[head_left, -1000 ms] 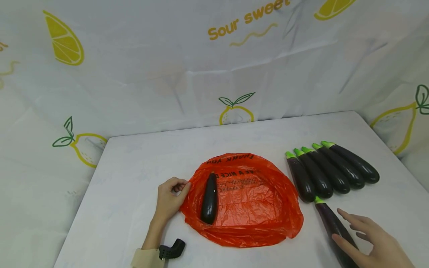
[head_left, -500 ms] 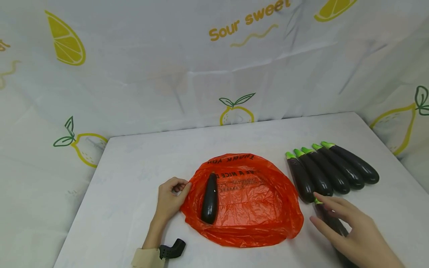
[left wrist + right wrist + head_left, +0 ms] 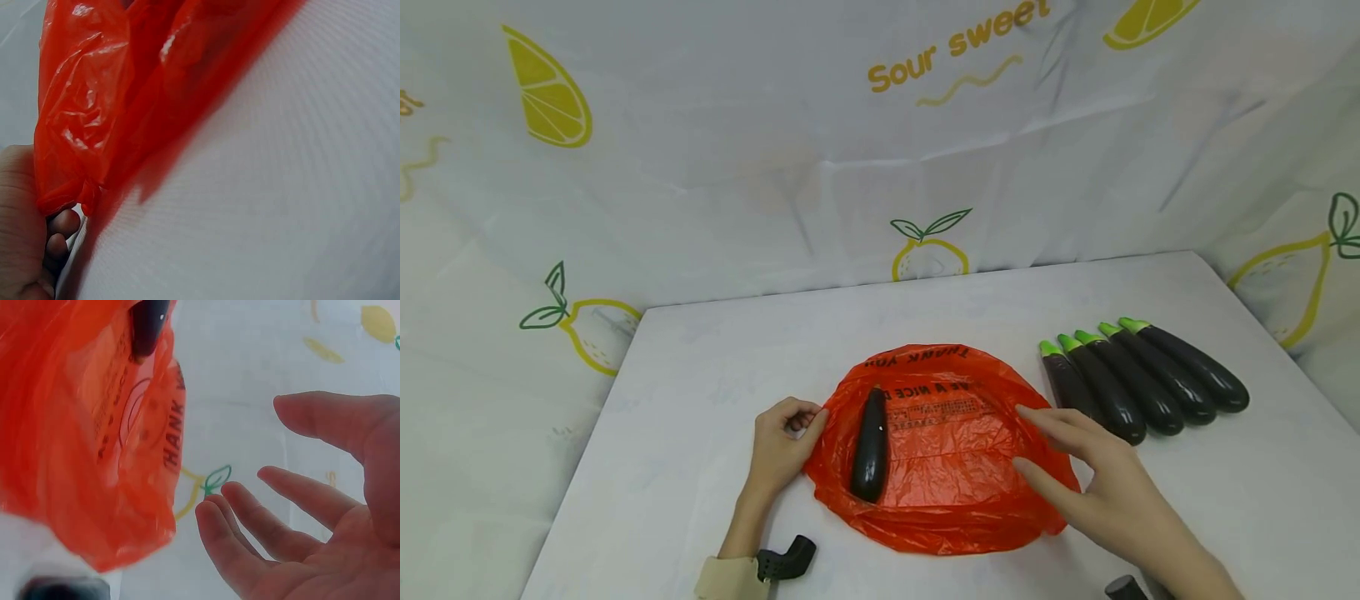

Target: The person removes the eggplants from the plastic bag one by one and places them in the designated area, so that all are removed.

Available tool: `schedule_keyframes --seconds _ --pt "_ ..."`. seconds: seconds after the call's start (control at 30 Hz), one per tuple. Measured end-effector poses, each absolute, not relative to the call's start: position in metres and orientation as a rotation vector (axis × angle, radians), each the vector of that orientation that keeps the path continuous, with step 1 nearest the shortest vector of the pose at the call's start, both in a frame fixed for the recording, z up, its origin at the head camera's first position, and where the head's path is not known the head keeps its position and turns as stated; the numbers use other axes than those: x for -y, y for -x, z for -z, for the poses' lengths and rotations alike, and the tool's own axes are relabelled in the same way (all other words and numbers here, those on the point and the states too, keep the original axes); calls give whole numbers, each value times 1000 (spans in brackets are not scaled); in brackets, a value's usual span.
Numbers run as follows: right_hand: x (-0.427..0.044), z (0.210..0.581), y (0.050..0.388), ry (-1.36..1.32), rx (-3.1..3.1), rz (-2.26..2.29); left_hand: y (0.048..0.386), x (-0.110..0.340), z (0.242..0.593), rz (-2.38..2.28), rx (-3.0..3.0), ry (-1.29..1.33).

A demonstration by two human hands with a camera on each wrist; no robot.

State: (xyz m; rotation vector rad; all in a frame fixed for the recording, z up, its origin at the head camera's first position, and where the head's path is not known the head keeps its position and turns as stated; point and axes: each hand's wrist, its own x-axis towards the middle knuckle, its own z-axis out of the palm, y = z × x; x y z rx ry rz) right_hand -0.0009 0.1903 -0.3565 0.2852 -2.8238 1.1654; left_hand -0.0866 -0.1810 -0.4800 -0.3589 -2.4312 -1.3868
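A red plastic bag [image 3: 955, 467] lies spread with its mouth facing up. Inside, toward its left side, is one dark eggplant [image 3: 869, 446], also partly seen in the right wrist view [image 3: 149, 328]. My left hand [image 3: 782, 446] pinches the bag's left rim between thumb and fingers; the left wrist view shows the gathered plastic [image 3: 81, 144] at the fingertips. Over the bag's right rim hovers my right hand [image 3: 1097, 479], thumb and fingers spread apart, holding nothing. To its right lie several eggplants [image 3: 1150, 383] with green stem ends; the hand covers part of the nearest one.
The white table [image 3: 715, 358] runs back to a hanging lemon-print cloth [image 3: 737, 167]. Black wrist devices sit by the left cuff [image 3: 786, 558] and under the right forearm [image 3: 1126, 587]. The forearm hides the table spot at lower right.
My right hand has moved left and away from the person, from above the separate eggplant at lower right to the bag's right rim. My left hand and the bag have stayed put.
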Motion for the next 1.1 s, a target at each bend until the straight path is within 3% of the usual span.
schedule_keyframes --seconds 0.5,1.1 --pt "-132 356 22 -490 2770 -1523 86 181 479 1389 2423 366" --pt "-85 384 39 -580 2776 -1733 86 180 479 1376 2408 370"
